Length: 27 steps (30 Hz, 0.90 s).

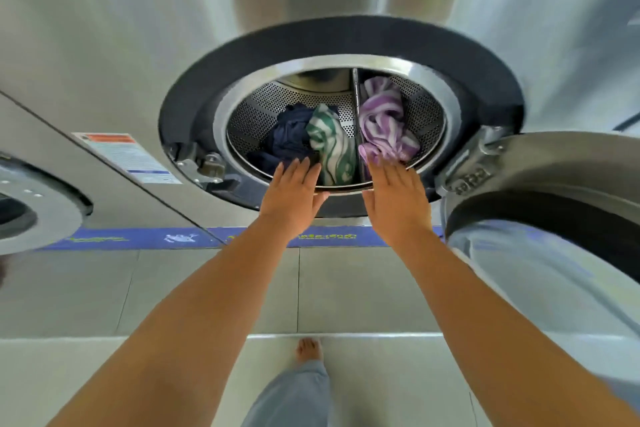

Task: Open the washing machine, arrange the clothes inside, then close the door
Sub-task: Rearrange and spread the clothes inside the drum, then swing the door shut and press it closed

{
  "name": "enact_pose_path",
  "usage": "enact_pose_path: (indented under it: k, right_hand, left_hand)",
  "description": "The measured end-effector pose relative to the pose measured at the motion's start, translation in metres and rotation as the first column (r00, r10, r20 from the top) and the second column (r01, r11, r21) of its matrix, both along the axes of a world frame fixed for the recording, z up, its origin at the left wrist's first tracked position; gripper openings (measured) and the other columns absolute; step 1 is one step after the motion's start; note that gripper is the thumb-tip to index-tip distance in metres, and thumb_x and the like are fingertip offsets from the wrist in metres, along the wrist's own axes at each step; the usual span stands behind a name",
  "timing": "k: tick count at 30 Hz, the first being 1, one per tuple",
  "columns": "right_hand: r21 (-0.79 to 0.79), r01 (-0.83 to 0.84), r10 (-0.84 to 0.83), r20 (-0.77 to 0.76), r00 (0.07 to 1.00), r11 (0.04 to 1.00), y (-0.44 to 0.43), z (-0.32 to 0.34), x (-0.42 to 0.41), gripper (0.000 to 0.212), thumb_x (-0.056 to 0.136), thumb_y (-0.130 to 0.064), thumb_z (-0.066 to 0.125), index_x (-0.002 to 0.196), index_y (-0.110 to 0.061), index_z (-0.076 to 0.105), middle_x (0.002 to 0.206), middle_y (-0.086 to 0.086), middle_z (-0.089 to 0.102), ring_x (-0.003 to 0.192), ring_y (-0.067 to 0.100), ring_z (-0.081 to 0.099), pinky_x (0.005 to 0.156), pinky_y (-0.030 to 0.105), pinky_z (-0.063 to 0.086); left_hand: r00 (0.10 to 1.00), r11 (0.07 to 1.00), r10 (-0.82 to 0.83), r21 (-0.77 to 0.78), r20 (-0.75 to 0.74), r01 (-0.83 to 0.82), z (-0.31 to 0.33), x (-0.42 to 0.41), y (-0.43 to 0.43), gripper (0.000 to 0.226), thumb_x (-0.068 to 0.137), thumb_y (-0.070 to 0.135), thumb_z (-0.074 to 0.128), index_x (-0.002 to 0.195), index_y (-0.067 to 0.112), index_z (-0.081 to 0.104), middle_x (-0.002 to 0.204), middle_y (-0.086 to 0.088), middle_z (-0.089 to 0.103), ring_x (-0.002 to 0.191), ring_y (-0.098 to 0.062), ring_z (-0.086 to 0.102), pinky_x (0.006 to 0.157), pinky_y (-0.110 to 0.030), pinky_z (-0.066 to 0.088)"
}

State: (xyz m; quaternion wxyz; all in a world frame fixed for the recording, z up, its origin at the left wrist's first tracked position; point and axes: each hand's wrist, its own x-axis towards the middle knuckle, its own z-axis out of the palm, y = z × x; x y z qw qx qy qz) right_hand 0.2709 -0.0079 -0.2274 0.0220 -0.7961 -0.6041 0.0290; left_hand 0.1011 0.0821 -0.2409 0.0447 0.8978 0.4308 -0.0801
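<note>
The washing machine [346,35] has its round door [540,166] swung open to the right. Inside the perforated drum [263,111] lie a dark navy garment [287,139], a green-and-white striped cloth [329,142] and a purple-and-white striped cloth [384,121]. My left hand [294,194] is flat, fingers apart, at the drum's lower rim just below the navy garment. My right hand [394,198] is also flat and spread, its fingertips at the bottom edge of the purple cloth. Neither hand holds anything.
A second machine's round door [31,204] is at the left edge. A warning label [124,156] sits left of the opening. The open door hangs close to my right forearm. Tiled floor [207,291] and my bare foot [308,350] are below.
</note>
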Motion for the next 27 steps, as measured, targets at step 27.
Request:
enact_pose_path:
  k: [27]
  right_hand:
    - [0.542,0.255,-0.303,-0.001,0.953,0.801,-0.324,0.181,0.044,0.047,0.093,-0.029,0.051,0.136,-0.012,0.05,0.148,0.016,0.043,0.14,0.035,0.032,0.114,0.055,0.02]
  left_hand:
    - [0.828,0.988,0.145,-0.123,0.541,-0.093,0.128,0.024,-0.37,0.06,0.1,0.039,0.039,0.151,0.013,0.021,0.159,-0.008,0.022,0.145,-0.027,0.021,0.119,-0.042,0.018]
